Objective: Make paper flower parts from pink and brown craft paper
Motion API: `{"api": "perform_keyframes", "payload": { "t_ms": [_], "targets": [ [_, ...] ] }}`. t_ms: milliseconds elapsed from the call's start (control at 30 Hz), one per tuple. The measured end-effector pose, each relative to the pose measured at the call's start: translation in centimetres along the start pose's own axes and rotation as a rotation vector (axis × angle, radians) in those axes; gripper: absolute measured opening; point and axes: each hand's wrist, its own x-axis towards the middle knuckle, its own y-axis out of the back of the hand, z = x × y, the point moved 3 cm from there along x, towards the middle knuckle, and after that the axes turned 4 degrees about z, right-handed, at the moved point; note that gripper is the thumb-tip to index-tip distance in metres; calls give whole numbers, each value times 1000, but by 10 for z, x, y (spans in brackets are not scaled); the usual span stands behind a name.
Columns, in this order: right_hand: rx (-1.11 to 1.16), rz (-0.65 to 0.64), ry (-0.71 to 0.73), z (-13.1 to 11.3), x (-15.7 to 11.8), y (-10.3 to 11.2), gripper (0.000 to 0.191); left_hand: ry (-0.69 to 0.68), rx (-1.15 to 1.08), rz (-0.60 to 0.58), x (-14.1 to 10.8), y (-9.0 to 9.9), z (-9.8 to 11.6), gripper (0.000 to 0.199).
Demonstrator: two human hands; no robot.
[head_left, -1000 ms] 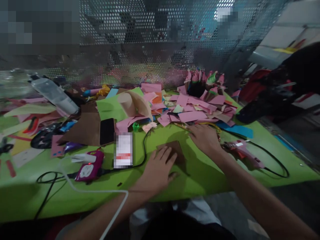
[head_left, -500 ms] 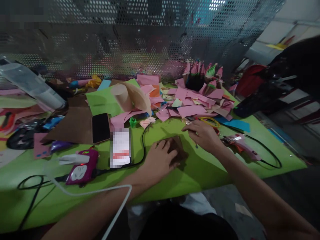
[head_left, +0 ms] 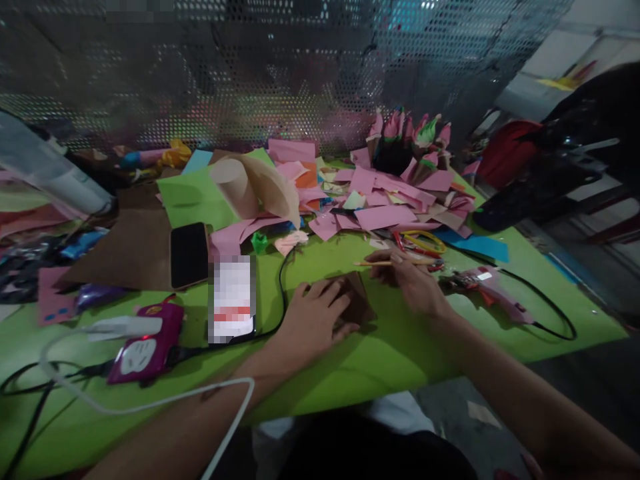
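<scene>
Two bare hands work over one green tabletop. Under the left hand lies one small piece of brown paper; that hand is palm down, fingers loosely spread, touching it and covering its left part. Just right of the paper, the right hand has its fingers curled, pinching one pencil, whose point is directed left, near the paper's far edge; the exact place of the thumb cannot be told. Two phones lie left of the hands, one dark and one lit. One pink glue gun rests to the right, with one yellow loop beyond the right hand. Pink scraps, too many to count, cover the far side.
</scene>
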Motion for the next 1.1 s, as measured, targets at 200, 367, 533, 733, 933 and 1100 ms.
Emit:
{"api": "perform_keyframes", "payload": {
  "t_ms": [200,367,533,733,933,1100],
  "targets": [
    [-42,51,-20,0,-1,-1,18,-2,-42,-18,0,0,-2,52],
    [-93,60,-19,0,-1,-3,15,-8,-35,-3,1,0,-2,50],
    [-144,74,2,0,0,-3,20,-9,-15,-14,1,-1,-2,50],
    [-150,65,-18,2,1,-4,26,-8,-11,-27,1,0,-1,50],
    [-163,43,11,-1,2,-6,21,-7,-14,-34,1,0,-2,52],
    [-168,38,9,0,2,-5,19,0,-1,-51,2,0,-2,50]
  ]
}}
